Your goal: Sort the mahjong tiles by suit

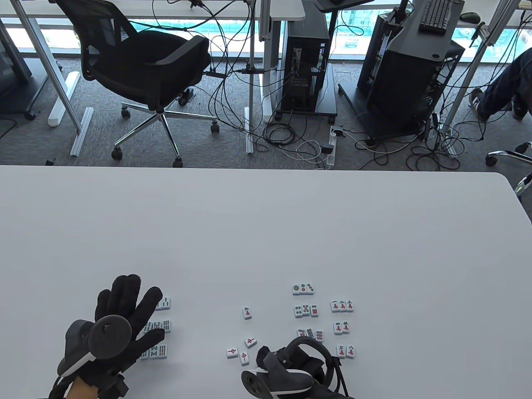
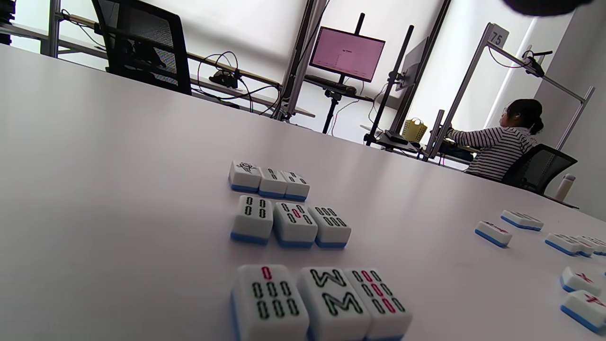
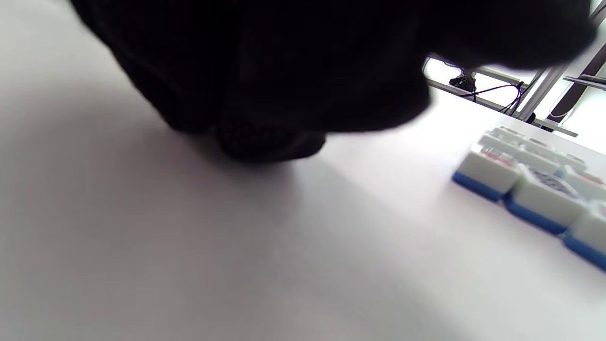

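Carrying surface: white counter (image 1: 266, 232) bearing all tiles.
Left hand (image 1: 124, 316): fingers spread straight, hovering over bamboo tiles (image 2: 293, 227), three rows of three.
Right hand (image 1: 291, 365): fingers' state cannot be told.
Sorted rows: circle tiles (image 1: 308, 310), character tiles (image 1: 342, 306).
Loose tiles (image 1: 243, 353): between groups.

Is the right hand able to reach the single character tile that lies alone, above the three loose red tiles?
Probably yes. The right hand is low on the table, and the lone character tile lies up and to its left with only bare table between them.
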`<state>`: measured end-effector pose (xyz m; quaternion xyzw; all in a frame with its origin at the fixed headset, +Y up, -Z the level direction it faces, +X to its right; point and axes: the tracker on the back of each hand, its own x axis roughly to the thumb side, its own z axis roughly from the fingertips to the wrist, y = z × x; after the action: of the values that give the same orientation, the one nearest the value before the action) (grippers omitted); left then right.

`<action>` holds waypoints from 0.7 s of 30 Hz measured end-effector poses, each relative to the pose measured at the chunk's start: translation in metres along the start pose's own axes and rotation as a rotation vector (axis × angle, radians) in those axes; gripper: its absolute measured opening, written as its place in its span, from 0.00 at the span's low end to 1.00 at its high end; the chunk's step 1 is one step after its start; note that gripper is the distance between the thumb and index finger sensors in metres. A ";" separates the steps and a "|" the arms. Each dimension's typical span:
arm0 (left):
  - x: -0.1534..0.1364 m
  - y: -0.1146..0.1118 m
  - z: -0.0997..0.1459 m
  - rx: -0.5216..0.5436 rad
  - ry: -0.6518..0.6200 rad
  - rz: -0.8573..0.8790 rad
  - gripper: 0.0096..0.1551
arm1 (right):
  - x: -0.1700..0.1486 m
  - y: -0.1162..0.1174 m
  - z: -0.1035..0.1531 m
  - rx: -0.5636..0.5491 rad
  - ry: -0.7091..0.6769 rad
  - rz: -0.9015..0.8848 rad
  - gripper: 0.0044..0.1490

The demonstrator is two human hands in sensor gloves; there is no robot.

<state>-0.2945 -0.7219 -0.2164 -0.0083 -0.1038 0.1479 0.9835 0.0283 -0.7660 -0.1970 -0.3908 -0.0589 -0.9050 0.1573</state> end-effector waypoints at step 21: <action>0.001 -0.001 0.000 0.000 -0.005 -0.004 0.49 | -0.160 0.010 0.082 -0.008 0.586 -0.143 0.37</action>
<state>-0.2938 -0.7223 -0.2164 -0.0080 -0.1063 0.1459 0.9835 0.1913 -0.7184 -0.2575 -0.1082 -0.0347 -0.9883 0.1020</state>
